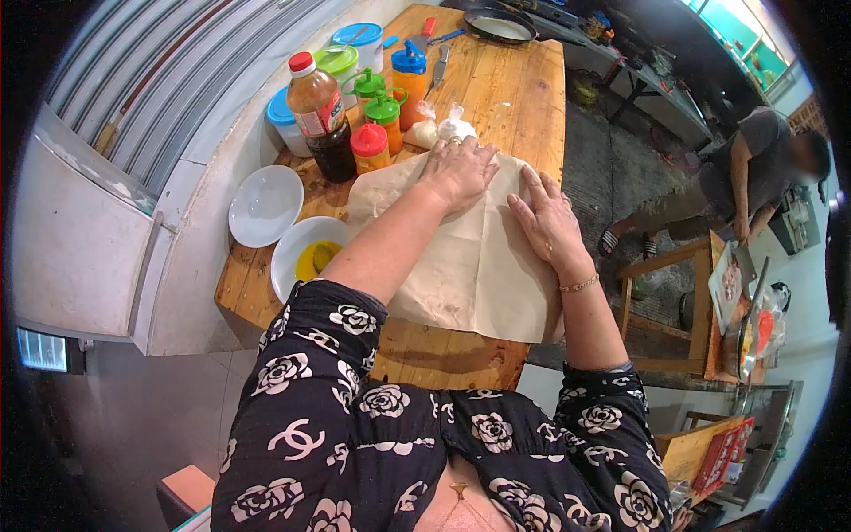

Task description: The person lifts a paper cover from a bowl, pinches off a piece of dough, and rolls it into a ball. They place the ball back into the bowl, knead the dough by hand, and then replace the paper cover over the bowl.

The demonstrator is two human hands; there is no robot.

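Observation:
A large sheet of brown paper [443,266] with a crease down its middle lies on the wooden table [523,97]. My left hand [459,173] rests on its upper part, fingers spread, near two small knotted plastic bags [456,126] of white contents. Flat on the paper's right side is my right hand [545,217], fingers apart, a bracelet on the wrist. Neither hand holds anything. To the left of the paper, a white bowl [292,244] contains yellow liquid, and an empty white bowl [266,206] sits behind it.
A red-capped bottle [319,115], squeeze bottles [384,115] and lidded tubs [359,37] crowd the table's left side. Knives [440,66] and a pan [501,25] lie at the far end. At right, a person [753,168] bends over a cutting board [729,284].

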